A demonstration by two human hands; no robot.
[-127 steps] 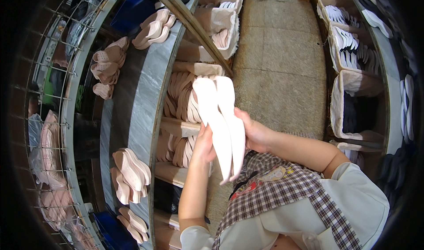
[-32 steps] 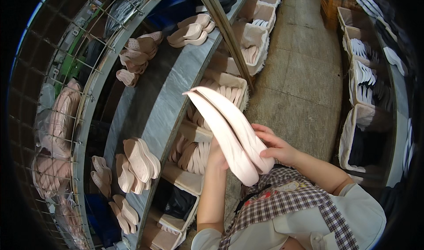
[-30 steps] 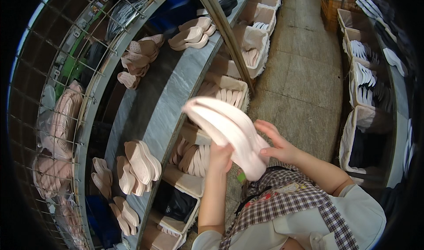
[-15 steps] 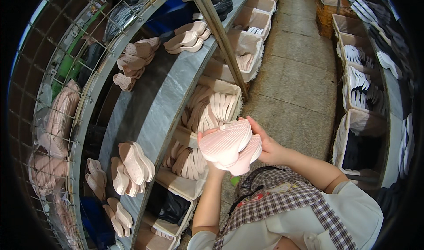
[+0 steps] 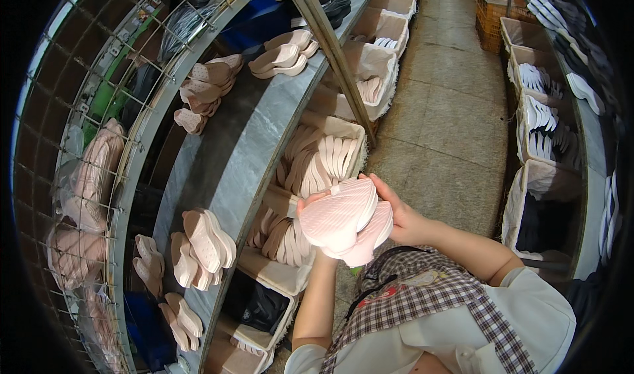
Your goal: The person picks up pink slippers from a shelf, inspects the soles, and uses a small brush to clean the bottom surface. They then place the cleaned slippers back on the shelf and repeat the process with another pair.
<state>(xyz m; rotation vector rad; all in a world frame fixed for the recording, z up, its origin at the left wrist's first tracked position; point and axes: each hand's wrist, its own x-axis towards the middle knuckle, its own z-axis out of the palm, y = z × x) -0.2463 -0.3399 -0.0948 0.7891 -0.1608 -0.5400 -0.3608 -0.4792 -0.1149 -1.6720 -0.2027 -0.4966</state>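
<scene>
Pale pink ribbed shoe soles point(image 5: 343, 217), a few stacked and slightly fanned, are held in front of my apron. My left hand point(image 5: 310, 202) is wrapped round their left side, partly hidden beneath them. On the right side, my right hand point(image 5: 397, 209) grips the edge of the stack, with its fingers curled behind. Just beyond the soles is a cloth-lined bin point(image 5: 362, 151) packed with rows of similar pink soles point(image 5: 328, 157). A nearer bin holds more pink soles point(image 5: 285, 240).
A grey worktable point(image 5: 254, 136) runs along the left, bearing piles of pink soles point(image 5: 206, 242). Wire mesh point(image 5: 46, 116) and a slanted metal post point(image 5: 337, 64) stand at that side. More lined bins point(image 5: 518, 182) with white soles line the right of the aisle point(image 5: 442, 110).
The view has shifted slightly. The soles tilt a little differently in my hands, which keep their hold on both sides.
</scene>
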